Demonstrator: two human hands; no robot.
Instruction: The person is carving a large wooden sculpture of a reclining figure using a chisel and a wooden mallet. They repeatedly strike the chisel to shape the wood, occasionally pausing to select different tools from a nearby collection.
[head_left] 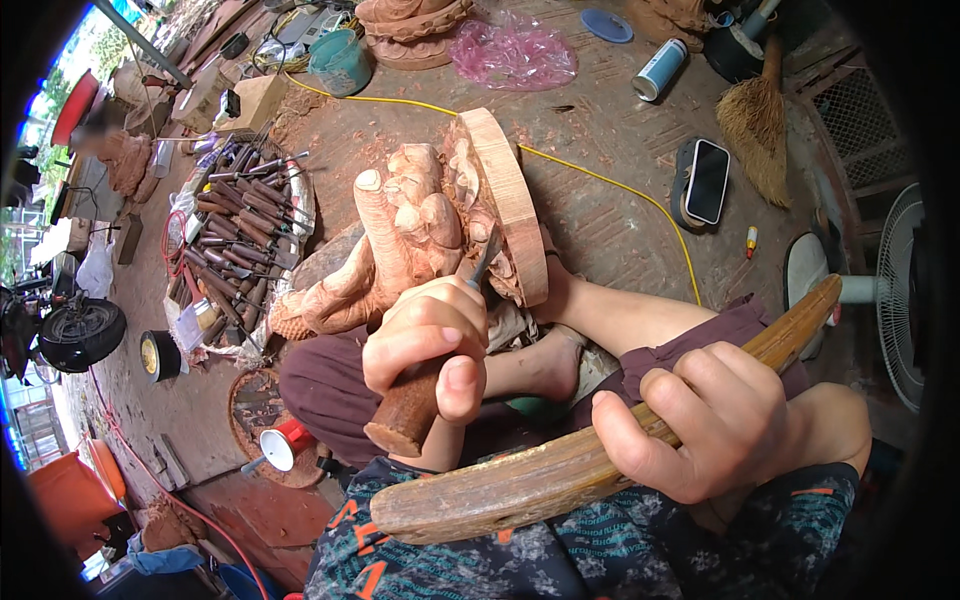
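My left hand [430, 335] is wrapped round the brown wooden handle of a carving chisel [404, 408]. The chisel's metal blade points up and away, its tip against or close to the lower part of a reddish wood carving [415, 225]. Rounded shapes and a thick flat base [508, 210] make up the carving, which lies tilted by my crossed legs. In my right hand [700, 420] is a long, slightly curved wooden mallet [510, 490], gripped around its narrower part. Its thick end lies across in front of my body, below the chisel handle and apart from it.
Many wood-handled chisels [240, 215] lie piled at the left. A yellow cord [620, 185] crosses the floor beyond the carving. To the right are a phone [708, 180], a spray can [660, 70], a straw broom [757, 130] and a fan [900, 290]. A red-and-white cup [284, 446] sits at lower left.
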